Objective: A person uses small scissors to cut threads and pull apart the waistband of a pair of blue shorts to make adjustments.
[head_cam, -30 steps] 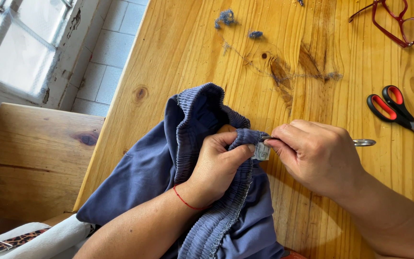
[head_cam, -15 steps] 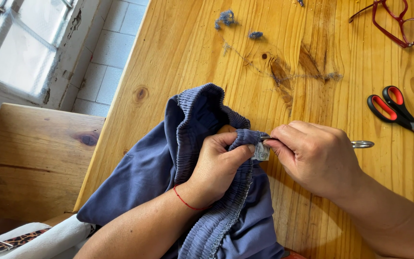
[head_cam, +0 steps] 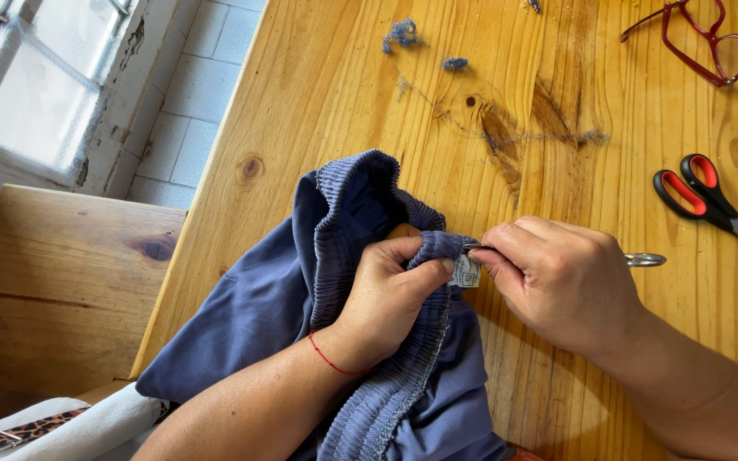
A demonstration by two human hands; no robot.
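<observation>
A blue garment (head_cam: 275, 307) with a ribbed elastic waistband lies bunched on the wooden table (head_cam: 343, 94). My left hand (head_cam: 390, 290), a red thread around its wrist, pinches the waistband beside a small white label (head_cam: 466, 271). My right hand (head_cam: 565, 286) grips a thin metal tool (head_cam: 647, 259). The tool's tip meets the label and its ring end sticks out to the right of my hand. The two hands almost touch at the label.
Red-and-black scissors (head_cam: 702, 196) lie to the right of my right hand. Red-framed glasses (head_cam: 706, 38) rest at the far right. Blue lint tufts (head_cam: 401, 34) and loose threads sit farther up the table. A wooden bench (head_cam: 53, 282) and a window (head_cam: 19, 85) are at the left.
My right hand and its tool have edged very slightly down at the label. My left hand keeps its pinch on the waistband.
</observation>
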